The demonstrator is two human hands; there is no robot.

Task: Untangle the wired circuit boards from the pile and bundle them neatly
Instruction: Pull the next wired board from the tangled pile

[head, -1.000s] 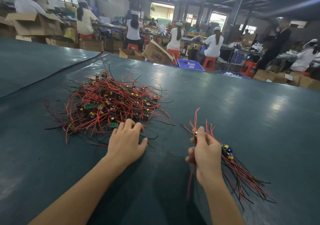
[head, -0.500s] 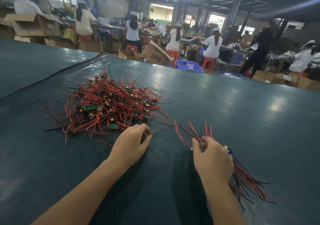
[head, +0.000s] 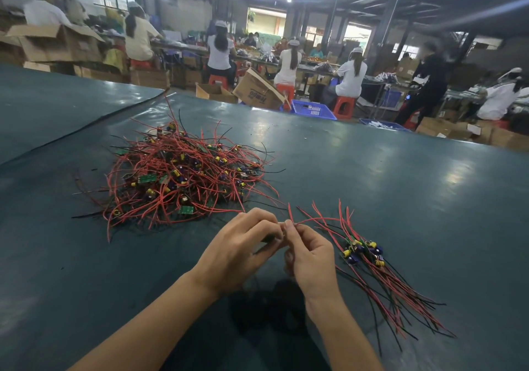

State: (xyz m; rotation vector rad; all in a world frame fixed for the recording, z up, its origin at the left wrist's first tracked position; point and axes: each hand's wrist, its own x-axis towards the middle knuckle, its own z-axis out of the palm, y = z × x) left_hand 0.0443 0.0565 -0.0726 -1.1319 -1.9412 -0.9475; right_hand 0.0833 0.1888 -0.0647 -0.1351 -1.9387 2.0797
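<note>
A tangled pile (head: 183,176) of small green circuit boards with red and black wires lies on the dark green table (head: 400,187), left of centre. A sorted bundle (head: 369,259) of boards lies to the right, its wires fanned toward the near right. My left hand (head: 240,250) and my right hand (head: 310,259) meet between pile and bundle. Both pinch a wired circuit board whose red wire (head: 312,220) runs off to the right; the board itself is mostly hidden between my fingers.
The table's far edge runs across the middle of the view. Beyond it stand cardboard boxes (head: 257,90), blue crates (head: 313,109) and red stools, with several people seated at workbenches. A seam in the table covering (head: 86,130) runs at the left.
My left hand drew a wired board out of the pile's near edge and moved right. My right hand let go of the bundle, which now lies on the table, and met the left hand.
</note>
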